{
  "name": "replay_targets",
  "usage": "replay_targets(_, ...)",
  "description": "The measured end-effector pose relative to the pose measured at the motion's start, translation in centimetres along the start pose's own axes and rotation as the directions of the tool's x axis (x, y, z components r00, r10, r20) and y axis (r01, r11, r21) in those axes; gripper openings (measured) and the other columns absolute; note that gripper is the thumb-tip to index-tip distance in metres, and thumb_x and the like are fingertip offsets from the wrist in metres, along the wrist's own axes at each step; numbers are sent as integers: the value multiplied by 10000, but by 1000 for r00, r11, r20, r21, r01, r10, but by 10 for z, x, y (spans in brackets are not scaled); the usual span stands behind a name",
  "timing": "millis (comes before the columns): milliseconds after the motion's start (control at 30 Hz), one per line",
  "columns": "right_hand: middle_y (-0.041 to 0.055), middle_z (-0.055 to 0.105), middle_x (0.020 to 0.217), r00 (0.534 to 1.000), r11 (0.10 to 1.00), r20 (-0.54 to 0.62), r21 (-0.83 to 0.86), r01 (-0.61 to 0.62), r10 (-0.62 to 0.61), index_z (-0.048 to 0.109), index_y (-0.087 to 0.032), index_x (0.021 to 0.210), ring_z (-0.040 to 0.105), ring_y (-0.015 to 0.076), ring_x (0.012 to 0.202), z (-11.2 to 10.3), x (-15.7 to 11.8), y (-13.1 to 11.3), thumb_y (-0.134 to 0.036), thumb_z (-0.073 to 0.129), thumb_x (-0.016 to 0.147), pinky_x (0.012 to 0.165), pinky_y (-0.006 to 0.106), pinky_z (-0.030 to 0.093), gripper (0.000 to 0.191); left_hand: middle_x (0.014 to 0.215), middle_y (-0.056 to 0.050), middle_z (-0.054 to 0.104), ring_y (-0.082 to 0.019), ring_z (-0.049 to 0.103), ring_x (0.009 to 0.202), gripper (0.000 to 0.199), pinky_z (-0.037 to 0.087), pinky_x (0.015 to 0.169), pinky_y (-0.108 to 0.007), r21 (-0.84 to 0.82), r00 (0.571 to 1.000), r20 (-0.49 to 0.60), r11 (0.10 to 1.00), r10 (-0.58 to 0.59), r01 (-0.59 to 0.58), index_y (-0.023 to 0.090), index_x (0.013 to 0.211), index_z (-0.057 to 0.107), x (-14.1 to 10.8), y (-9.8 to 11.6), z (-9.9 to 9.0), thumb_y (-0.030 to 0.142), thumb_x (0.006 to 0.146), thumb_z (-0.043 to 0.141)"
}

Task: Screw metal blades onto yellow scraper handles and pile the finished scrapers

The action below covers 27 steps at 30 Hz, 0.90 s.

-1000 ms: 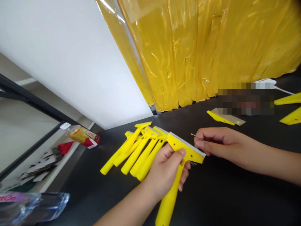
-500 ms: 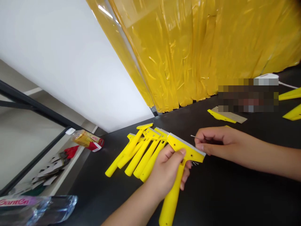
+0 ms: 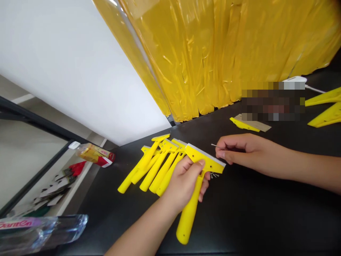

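Head camera, looking down across the room: at the far left, a clear plastic package [image 3: 39, 227] with a pink label sits at the bottom corner, above it a pile of flat grey pieces [image 3: 50, 193] and a red scrap [image 3: 77, 168] lie on a lower surface off the worktop's edge. A plastic bottle [image 3: 93, 154] with yellow and red wrapping lies on its side nearby, under a white wall [image 3: 66, 64].

On the black worktop [image 3: 239, 220], a row of yellow-handled scrapers [image 3: 151, 170] lies side by side, overlapping at their heads. Just right of them, the left hand [image 3: 183, 185] is closed around the neck of one more yellow scraper [image 3: 205, 160], thumb across its head, its silver blade edge facing up and right.

The right hand [image 3: 242, 151] is pinched shut on a thin metal pin [image 3: 216, 146], whose tip sits just beside that blade, not touching. Tiny screws [image 3: 214, 175] lie on the worktop under the scraper head.

Beyond, a further scraper head [image 3: 243, 124] lies on the worktop below hanging yellow plastic sheeting [image 3: 213, 46], and two yellow handles [image 3: 326, 106] poke in at the right edge.
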State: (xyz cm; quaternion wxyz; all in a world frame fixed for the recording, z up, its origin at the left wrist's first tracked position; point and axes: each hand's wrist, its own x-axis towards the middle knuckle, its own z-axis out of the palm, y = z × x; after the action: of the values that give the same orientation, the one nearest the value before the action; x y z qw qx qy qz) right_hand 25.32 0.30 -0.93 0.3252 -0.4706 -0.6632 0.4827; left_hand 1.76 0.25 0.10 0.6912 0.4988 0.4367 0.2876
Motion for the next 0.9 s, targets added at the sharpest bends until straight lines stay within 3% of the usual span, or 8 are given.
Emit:
replay_targets(233,-24,553,775,995,996,-37,3,94,-94,647,-225,847,487,138,736,-2,-3,-2,-443,607,1044,681,285,386,296,704,23,634,-87,536,428,247,406,333,-167,1,1000,12,1000,21,-21,194,893,567,0,4,3,419,969,637)
replay_targets(467,-30,547,780,977,983,-118,29,183,-179,648,-212,921,474,126,712,-1,-9,-14,-367,620,1042,657,274,391,198,723,4,674,-89,554,415,260,415,368,-190,34,996,-53,997,72,-70,187,842,590,1,7,4,393,992,639)
replay_targets(667,-31,560,752,979,980,-38,-3,200,-200,673,-209,898,475,120,685,3,-13,-17,-350,616,1047,640,272,389,213,728,18,661,-89,556,433,255,409,406,-202,32,994,-51,995,96,-94,197,887,585,2,11,6,412,1016,631)
replay_targets(767,-22,585,752,985,984,27,50,170,-171,714,-203,924,501,120,713,5,-16,-21,-374,622,1049,662,265,398,231,794,13,656,-105,570,487,281,433,430,-226,142,982,-56,975,181,-171,209,941,583,-3,13,7,472,1040,598)
replay_targets(833,-14,595,743,994,984,52,158,83,-93,718,-195,911,476,110,669,5,-17,-25,-450,628,1042,604,256,366,301,821,2,657,-133,606,566,273,481,496,-254,377,951,-37,886,306,-271,212,1003,607,-9,16,7,469,1070,542)
replay_targets(867,-7,607,748,997,972,68,235,12,-28,712,-190,898,446,102,631,5,-18,-28,-497,631,1033,556,252,329,346,856,-15,677,-159,650,653,248,524,576,-278,541,922,1,775,388,-327,210,1056,628,-13,18,8,428,1086,513)
replay_targets(900,0,616,753,995,945,92,319,-74,47,701,-185,879,408,93,596,6,-19,-30,-540,633,1021,513,249,280,389,924,-40,707,-192,690,764,230,558,676,-311,702,884,71,606,463,-374,208,1138,647,-17,21,10,369,1094,488)
